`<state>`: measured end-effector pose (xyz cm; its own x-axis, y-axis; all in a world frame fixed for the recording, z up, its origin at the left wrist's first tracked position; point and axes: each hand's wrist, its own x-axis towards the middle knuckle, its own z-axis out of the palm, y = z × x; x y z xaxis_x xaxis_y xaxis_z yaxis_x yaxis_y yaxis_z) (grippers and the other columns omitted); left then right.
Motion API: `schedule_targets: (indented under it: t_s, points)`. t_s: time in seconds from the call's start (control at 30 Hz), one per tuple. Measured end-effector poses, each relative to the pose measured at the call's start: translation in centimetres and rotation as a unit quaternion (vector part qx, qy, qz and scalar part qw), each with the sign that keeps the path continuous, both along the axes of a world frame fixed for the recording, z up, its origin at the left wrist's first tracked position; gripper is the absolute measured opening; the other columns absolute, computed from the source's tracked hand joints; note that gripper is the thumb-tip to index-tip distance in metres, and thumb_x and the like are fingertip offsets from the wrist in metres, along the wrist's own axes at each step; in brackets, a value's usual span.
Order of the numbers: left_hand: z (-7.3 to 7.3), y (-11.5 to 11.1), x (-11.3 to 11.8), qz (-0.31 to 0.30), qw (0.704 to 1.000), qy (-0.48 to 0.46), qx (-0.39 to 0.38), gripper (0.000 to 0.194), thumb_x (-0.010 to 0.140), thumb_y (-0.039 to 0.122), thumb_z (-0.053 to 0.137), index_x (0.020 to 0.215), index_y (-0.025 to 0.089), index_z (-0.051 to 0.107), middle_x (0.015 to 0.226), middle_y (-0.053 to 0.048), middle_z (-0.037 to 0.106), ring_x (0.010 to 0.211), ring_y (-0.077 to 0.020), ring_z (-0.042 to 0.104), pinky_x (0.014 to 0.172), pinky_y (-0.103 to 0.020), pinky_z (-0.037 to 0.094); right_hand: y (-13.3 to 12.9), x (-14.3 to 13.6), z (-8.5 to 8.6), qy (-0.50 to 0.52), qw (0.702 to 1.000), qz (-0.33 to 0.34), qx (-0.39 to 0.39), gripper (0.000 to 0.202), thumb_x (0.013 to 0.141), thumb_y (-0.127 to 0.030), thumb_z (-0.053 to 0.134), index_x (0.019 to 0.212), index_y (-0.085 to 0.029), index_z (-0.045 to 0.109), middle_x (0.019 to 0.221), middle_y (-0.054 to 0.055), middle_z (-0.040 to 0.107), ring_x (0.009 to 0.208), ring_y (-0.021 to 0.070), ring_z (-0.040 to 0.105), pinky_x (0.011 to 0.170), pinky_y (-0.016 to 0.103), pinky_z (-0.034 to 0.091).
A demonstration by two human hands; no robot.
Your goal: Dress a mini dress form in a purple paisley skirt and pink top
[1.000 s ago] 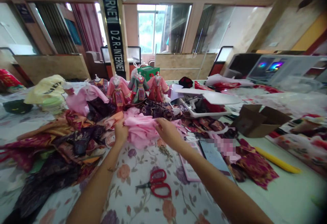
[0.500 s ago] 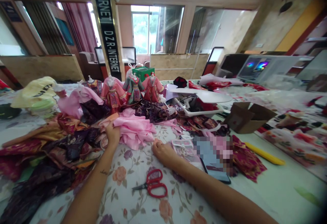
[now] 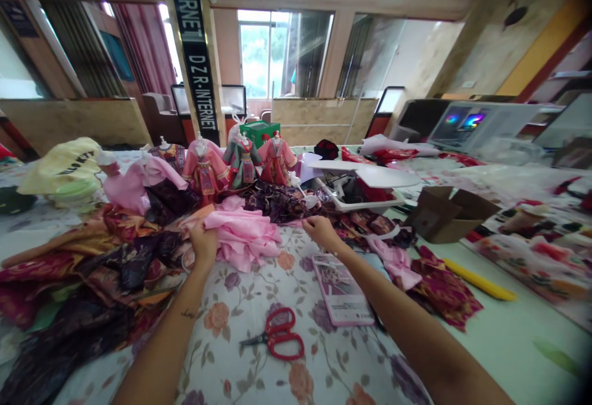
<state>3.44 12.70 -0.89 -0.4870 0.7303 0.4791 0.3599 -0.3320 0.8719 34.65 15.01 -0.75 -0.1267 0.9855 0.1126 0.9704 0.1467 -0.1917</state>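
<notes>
My left hand [image 3: 204,240] is closed on the left edge of a crumpled pink cloth [image 3: 245,232], which lies in folds on the flowered tablecloth. To the right of that cloth, my right hand [image 3: 320,232] is raised a little with its fingers pinched together near a narrow strip of pink fabric; what they hold, if anything, is hidden. Red-handled scissors [image 3: 277,334] rest on the tablecloth between my forearms. Under my right forearm lies a pink-edged flat case [image 3: 342,297] with small items in it.
Small dress forms in robes, one in a red robe [image 3: 276,161], stand at the back. Patterned cloth [image 3: 134,263] is heaped at the left. Farther right are a white tray [image 3: 370,203], an open cardboard box [image 3: 451,214] and a yellow strip [image 3: 481,280].
My right hand has moved up and to the right, away from the tablecloth beside the pink cloth, uncovering more of the flat case. My left hand stays on the pink cloth.
</notes>
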Motion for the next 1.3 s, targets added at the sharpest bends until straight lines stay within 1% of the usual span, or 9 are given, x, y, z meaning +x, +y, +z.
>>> schedule_targets:
  t_s: [0.17,0.5,0.7,0.83,1.0,1.1,1.17,1.23,1.3]
  points:
    - [-0.1,0.0,0.1,-0.021,1.000,-0.008,0.011,0.026,0.062,0.017,0.049,0.078,0.012,0.068,0.072,-0.002,0.066,0.070,-0.0192,0.057,0.068,-0.028,0.044,1.4,-0.1,-0.3,-0.018,0.999,0.017,-0.035,0.031,0.087,-0.034,0.055,0.110,-0.013,0.058,0.111,0.005,0.059,0.093,0.0223,0.059,0.077,0.037,0.052]
    - [0.8,-0.4,0.4,-0.056,0.997,-0.057,0.011,0.024,0.061,0.014,0.046,0.072,0.013,0.068,0.065,0.000,0.062,0.066,-0.0169,0.053,0.064,-0.026,0.043,0.2,-1.5,-1.4,-0.075,0.995,0.058,-0.040,0.031,0.088,-0.032,0.054,0.114,-0.014,0.054,0.112,0.008,0.058,0.095,0.0190,0.059,0.080,0.039,0.051]
    - [3.6,-1.2,0.6,-0.111,0.987,-0.111,0.009,0.021,0.066,0.018,0.046,0.072,0.013,0.066,0.061,0.001,0.058,0.062,-0.0140,0.052,0.059,-0.023,0.042,-2.0,-2.9,0.7,-0.054,0.996,0.057,0.033,0.023,0.092,-0.020,0.044,0.096,-0.007,0.062,0.100,0.022,0.063,0.095,0.0277,0.062,0.077,0.037,0.046]
    - [6.7,0.4,1.0,-0.175,0.975,-0.140,0.005,0.020,0.068,0.026,0.052,0.073,0.012,0.065,0.054,0.003,0.055,0.054,-0.0124,0.050,0.054,-0.022,0.041,-3.9,-4.6,1.6,0.010,0.995,0.068,0.070,0.026,0.093,-0.022,0.040,0.093,-0.010,0.063,0.086,0.019,0.068,0.088,0.0278,0.064,0.075,0.034,0.045]
    - [10.5,1.6,2.7,-0.270,0.951,-0.151,0.017,0.032,0.067,0.035,0.059,0.088,0.012,0.067,0.072,-0.004,0.066,0.072,-0.0178,0.061,0.068,-0.028,0.047,-6.5,-8.0,1.8,0.136,0.979,0.134,0.073,0.036,0.085,-0.026,0.054,0.121,-0.018,0.051,0.105,0.009,0.066,0.080,0.0156,0.065,0.071,0.026,0.049]
    - [10.4,-0.9,4.3,-0.347,0.933,-0.092,0.012,0.036,0.073,0.036,0.056,0.099,0.013,0.066,0.089,-0.008,0.069,0.091,-0.0226,0.062,0.083,-0.034,0.047,-7.2,-9.8,1.8,0.345,0.921,0.161,0.082,0.064,0.075,-0.032,0.064,0.132,-0.017,0.040,0.119,0.012,0.058,0.080,0.0160,0.064,0.072,0.030,0.052]
    - [9.4,-3.6,5.1,-0.437,0.899,0.029,-0.006,0.035,0.073,0.030,0.059,0.104,0.017,0.067,0.104,-0.009,0.067,0.104,-0.0244,0.058,0.093,-0.037,0.043,-7.0,-10.4,1.8,0.458,0.869,0.164,0.096,0.059,0.069,-0.029,0.066,0.124,-0.015,0.050,0.115,0.011,0.061,0.088,0.0199,0.062,0.079,0.034,0.050]
    - [8.1,-6.1,5.0,-0.490,0.855,0.170,-0.019,0.050,0.067,0.021,0.065,0.116,0.020,0.061,0.125,-0.009,0.057,0.119,-0.0255,0.048,0.102,-0.039,0.036,-6.5,-10.3,1.7,0.491,0.851,0.157,0.102,0.040,0.069,-0.026,0.060,0.108,-0.015,0.062,0.099,0.008,0.068,0.088,0.0218,0.061,0.082,0.035,0.049]
    - [6.9,-7.9,3.5,-0.406,0.865,0.295,0.001,0.059,0.071,0.014,0.058,0.129,0.022,0.049,0.138,-0.009,0.044,0.128,-0.0241,0.037,0.109,-0.042,0.025,-6.1,-9.6,1.5,0.498,0.850,0.141,0.102,0.028,0.070,-0.025,0.054,0.093,-0.015,0.068,0.082,0.006,0.070,0.079,0.0222,0.061,0.077,0.036,0.050]
